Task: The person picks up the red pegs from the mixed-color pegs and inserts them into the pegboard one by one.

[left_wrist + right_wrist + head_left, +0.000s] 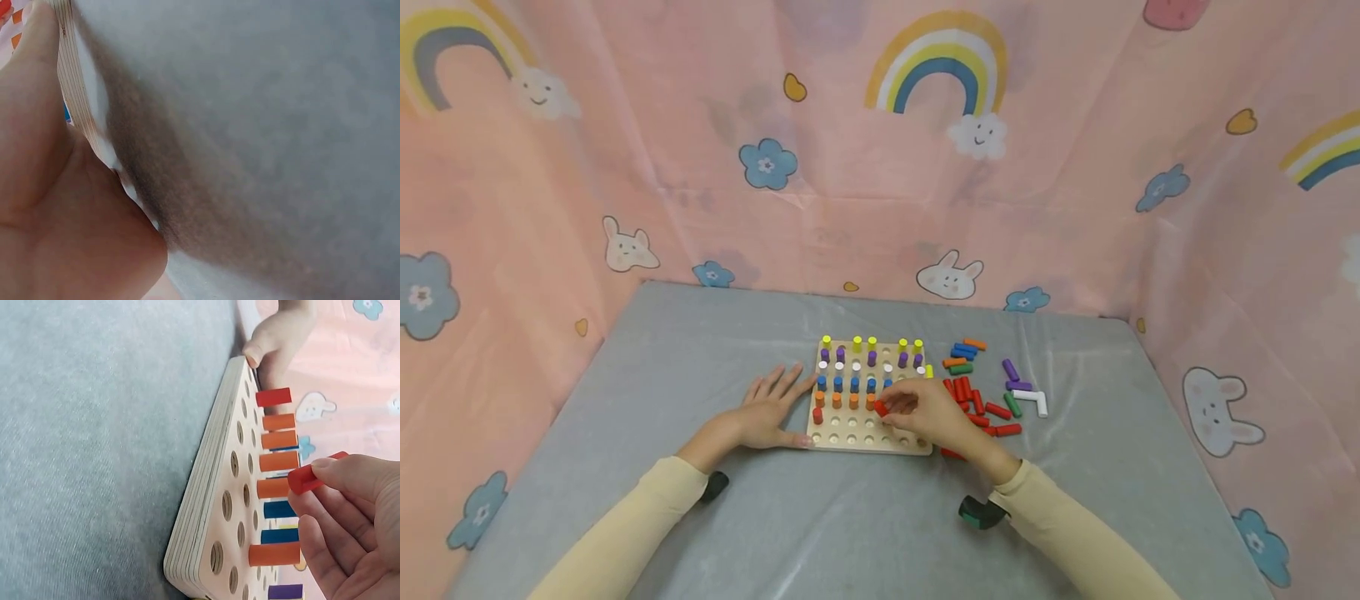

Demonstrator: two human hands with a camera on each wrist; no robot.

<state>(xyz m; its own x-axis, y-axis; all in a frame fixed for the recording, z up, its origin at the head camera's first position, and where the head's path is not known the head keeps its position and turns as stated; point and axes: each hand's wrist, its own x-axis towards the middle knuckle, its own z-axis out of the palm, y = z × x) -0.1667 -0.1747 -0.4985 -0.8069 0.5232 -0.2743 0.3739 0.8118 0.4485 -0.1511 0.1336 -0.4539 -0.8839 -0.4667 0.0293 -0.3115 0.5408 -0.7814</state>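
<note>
My right hand (931, 410) pinches a red peg (305, 479) between thumb and index finger, tilted above the wooden pegboard (842, 430). Spread along the board's left edge is my left hand (766, 419), its fingers straight and its thumb touching the near corner. One red peg (817, 415) stands upright at the left end of its row. Behind it come a row with orange pegs (279, 461), then blue pegs (838, 383), white pegs (839, 367), purple pegs (840, 356) and yellow pegs (857, 342). Bare holes show in the nearest rows.
Loose red pegs (997, 411) lie in a pile right of the board. Around it are blue pegs (964, 352), green pegs (1012, 405), purple pegs (1010, 370) and white pegs (1041, 404). A grey cloth (737, 533) covers the table, and a pink printed curtain (850, 217) surrounds it.
</note>
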